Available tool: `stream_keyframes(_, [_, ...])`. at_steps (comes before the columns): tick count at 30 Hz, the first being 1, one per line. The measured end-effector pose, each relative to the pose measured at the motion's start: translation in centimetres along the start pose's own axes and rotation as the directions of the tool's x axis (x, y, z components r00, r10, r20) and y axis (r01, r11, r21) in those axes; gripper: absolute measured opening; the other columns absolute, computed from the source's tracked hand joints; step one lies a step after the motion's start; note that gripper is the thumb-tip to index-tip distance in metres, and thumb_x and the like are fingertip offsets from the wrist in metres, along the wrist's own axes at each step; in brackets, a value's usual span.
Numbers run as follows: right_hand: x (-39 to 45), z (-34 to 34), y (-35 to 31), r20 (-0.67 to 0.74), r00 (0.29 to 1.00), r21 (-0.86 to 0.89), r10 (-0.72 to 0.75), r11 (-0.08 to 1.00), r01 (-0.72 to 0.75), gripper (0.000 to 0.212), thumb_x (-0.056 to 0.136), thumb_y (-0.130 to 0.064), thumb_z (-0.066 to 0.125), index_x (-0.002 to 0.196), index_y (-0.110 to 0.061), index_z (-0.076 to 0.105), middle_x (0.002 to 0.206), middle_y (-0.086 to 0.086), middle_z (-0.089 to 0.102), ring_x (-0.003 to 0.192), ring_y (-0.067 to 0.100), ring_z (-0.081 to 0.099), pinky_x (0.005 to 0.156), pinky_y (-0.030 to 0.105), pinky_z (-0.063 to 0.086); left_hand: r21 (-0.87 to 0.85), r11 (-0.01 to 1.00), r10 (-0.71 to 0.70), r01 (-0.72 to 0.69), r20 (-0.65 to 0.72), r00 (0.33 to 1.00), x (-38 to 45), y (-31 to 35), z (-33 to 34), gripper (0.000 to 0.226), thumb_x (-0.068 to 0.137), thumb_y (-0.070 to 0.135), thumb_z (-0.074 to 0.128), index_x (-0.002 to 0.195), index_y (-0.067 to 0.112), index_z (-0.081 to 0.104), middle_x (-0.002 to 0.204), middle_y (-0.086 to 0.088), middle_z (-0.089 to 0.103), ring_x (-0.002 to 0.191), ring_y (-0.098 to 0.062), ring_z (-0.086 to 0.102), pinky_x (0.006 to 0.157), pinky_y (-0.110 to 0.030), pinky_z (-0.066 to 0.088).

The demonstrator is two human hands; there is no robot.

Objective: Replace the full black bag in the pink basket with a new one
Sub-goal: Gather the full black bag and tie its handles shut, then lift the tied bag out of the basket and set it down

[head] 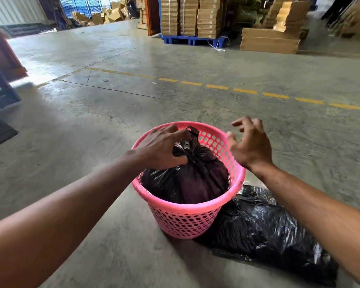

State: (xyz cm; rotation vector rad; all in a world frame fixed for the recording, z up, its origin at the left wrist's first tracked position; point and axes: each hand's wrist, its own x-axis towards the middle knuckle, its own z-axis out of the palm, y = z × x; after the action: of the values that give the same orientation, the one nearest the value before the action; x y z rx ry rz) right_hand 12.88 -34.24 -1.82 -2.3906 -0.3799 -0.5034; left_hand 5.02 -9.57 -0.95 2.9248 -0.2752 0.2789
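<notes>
A pink perforated basket (185, 219) stands on the concrete floor just in front of me. Inside it sits a full black bag (195, 179), tied at the top into a knot. My left hand (160, 148) is closed around that knot at the bag's neck. My right hand (249, 142) hovers above the basket's right rim with fingers spread, holding nothing. A flat, folded black bag (268, 231) lies on the floor against the basket's right side, partly under my right forearm.
Bare concrete floor surrounds the basket, crossed by a dashed yellow line (243, 91). Stacked cardboard boxes on a blue pallet (193, 39) and more cartons (270, 40) stand far behind. A red and blue frame (2, 75) is at the left edge.
</notes>
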Motion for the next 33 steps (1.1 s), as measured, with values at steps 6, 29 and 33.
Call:
stream_keyframes(6, [-2.3, 1.0, 2.5, 0.341, 0.867, -0.121, 0.362, 0.932, -0.342, 0.048, 0.094, -0.045, 0.052, 0.134, -0.019, 0.047, 0.131, 0.019, 0.066, 0.117, 0.039, 0.062, 0.092, 0.040, 0.047, -0.054, 0.998, -0.030, 0.034, 0.076, 0.997, 0.6, 1.2, 2.4, 0.029, 0.081, 0.037, 0.071, 0.107, 0.022, 0.073, 0.103, -0.005, 0.077, 0.100, -0.029, 0.070, 0.084, -0.035, 0.052])
stream_keyframes(29, [-3.3, 1.2, 2.9, 0.291, 0.894, -0.033, 0.340, 0.938, -0.346, 0.034, 0.086, -0.024, 0.051, 0.113, -0.009, 0.064, 0.111, 0.024, 0.071, 0.097, 0.043, 0.066, 0.071, 0.036, 0.044, -0.072, 0.916, -0.335, 0.395, -0.680, 0.652, 3.2, -0.5, -24.1, 0.040, 0.098, 0.035, 0.047, 0.124, 0.009, 0.062, 0.132, -0.019, 0.061, 0.122, -0.030, 0.053, 0.099, -0.036, 0.039])
stream_keyframes(33, [-3.4, 1.2, 2.4, 0.296, 0.883, -0.040, 0.365, 0.928, -0.370, 0.035, 0.091, -0.022, 0.052, 0.122, -0.014, 0.066, 0.112, 0.018, 0.073, 0.087, 0.032, 0.064, 0.071, 0.032, 0.045, 0.004, 0.852, -0.350, 0.523, -0.738, 0.577, 1.4, -4.0, -28.4, 0.041, 0.097, 0.050, 0.038, 0.117, 0.021, 0.060, 0.121, -0.014, 0.062, 0.112, -0.029, 0.056, 0.101, -0.041, 0.039])
